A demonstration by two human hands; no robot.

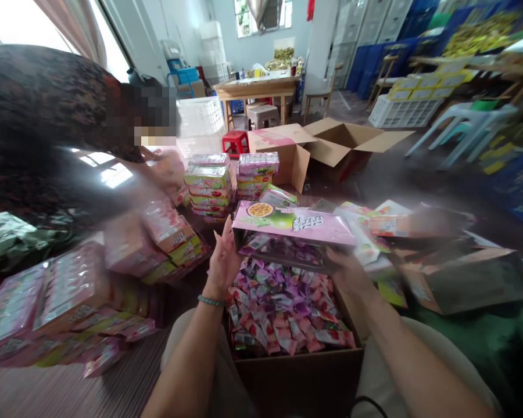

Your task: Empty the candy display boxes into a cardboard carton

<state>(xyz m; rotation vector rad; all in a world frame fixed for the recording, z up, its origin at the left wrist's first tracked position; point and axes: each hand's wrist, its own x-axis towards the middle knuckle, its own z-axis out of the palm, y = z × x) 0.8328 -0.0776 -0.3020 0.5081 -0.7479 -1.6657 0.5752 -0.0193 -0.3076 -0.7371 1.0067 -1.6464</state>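
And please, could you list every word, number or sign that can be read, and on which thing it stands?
No text reads clearly.
Held pink box: white lettering, too blurred to quote.
Other boxes: lettering too small or blurred.
Packets in the carton: print too small to read.

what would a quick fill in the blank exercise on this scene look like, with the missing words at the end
1. The left hand and right hand hold a printed box ____ (above/below) the carton of small packets.
2. A beaded bracelet circles the camera wearer's ____ wrist.
3. The low stool beyond the stacked boxes is coloured ____.

Missing words: above; left; red
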